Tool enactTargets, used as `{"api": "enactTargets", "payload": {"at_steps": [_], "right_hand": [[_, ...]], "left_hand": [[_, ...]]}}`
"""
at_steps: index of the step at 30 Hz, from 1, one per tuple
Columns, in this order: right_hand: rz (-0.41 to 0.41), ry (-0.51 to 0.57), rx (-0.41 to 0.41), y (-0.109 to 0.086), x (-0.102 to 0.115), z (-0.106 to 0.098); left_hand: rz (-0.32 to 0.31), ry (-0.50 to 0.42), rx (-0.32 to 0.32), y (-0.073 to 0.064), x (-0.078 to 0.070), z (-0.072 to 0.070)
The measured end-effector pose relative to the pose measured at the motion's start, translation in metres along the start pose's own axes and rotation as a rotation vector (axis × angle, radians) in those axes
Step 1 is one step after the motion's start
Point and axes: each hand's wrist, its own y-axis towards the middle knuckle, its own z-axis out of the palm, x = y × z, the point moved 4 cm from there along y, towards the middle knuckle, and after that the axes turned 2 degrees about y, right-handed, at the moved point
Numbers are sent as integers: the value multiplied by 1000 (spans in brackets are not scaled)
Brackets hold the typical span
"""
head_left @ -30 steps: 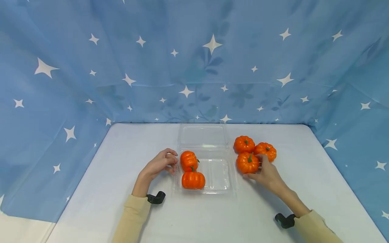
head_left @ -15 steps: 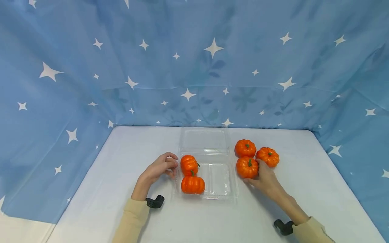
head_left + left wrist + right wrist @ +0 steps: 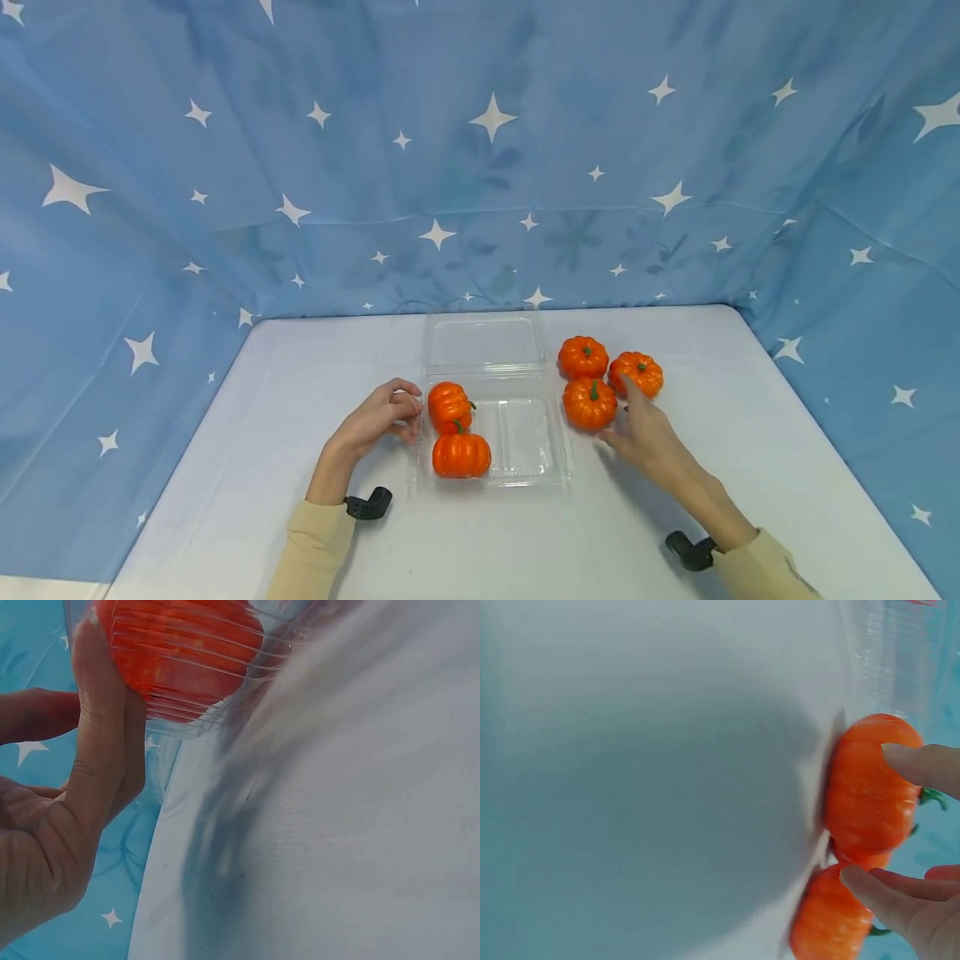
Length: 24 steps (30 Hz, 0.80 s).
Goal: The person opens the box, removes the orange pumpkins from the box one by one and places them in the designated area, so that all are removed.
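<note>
A clear plastic clamshell container (image 3: 521,437) lies with its lid folded back. Two small orange toy pumpkins are in its left half, a rear one (image 3: 448,407) and a front one (image 3: 461,456). My left hand (image 3: 375,421) touches the container's left wall with bent fingers; in the left wrist view a fingertip (image 3: 88,637) rests against the ribbed plastic. To the container's right, three more pumpkins sit close together. My right hand (image 3: 648,437) is beside the nearest pumpkin (image 3: 589,403), thumb and fingers spread apart around its right side, not gripping it.
Behind the nearest pumpkin sit a rear pumpkin (image 3: 582,357) and a right one (image 3: 641,372). The folded-back lid (image 3: 486,343) reaches toward the back edge of the white table (image 3: 300,358). A blue star-patterned curtain (image 3: 337,183) hangs behind and at both sides.
The head view has shifted. My right fingers, earlier around the nearest pumpkin, have spread and drawn slightly away from it. My left hand stays at the container's left wall.
</note>
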Motion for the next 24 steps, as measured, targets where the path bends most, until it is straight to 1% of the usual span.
{"api": "enactTargets", "payload": {"at_steps": [2, 8, 11, 13, 15, 17, 20, 24], "right_hand": [[-27, -4, -12, -2, 5, -6], [-199, 0, -125, 0, 25, -19], [-208, 35, -110, 4, 37, -19], [-189, 78, -62, 9, 47, -18], [-157, 127, 10, 15, 57, -16], [-139, 168, 90, 22, 69, -13], [-123, 181, 207, 33, 86, -5], [-116, 178, 352, 45, 103, 13]], "left_hand": [[-1, -3, 2, -1, 2, -1], [-20, -1, -18, 0, 7, 0], [-20, 7, -19, 1, 5, 2], [-19, 11, -13, 2, 2, 4], [-19, 14, -5, 3, 0, 4], [-20, 14, -10, 4, -1, 3], [-14, 14, -21, 5, -2, 0], [-24, 14, -29, 5, 0, -2]]}}
